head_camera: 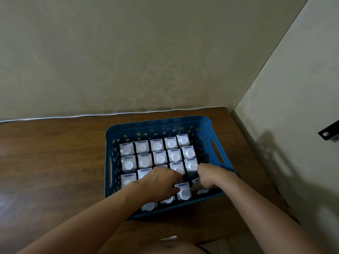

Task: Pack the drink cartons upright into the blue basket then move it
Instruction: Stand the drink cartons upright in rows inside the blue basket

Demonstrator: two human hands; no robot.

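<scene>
While both hands reach in, the blue basket [161, 123] sits on the wooden table [45, 153], its long axis left-right, holding about twenty drink cartons [158, 145] upright, caps up. Left hand [159, 182] and right hand [209, 177] touch the carton [183, 191] between them; I cannot tell their grip.

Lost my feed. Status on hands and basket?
Both hands, left and right, down among upright cartons. Blue basket nearly full, on table. Grip unclear. Nothing blocking.

Both bare forearms reach forward and converge. The left hand [161, 182] lies palm-down, fingers curled downward at its far side. The right hand [207, 177], just beside it, is knuckles-up with fingers bent under.
</scene>
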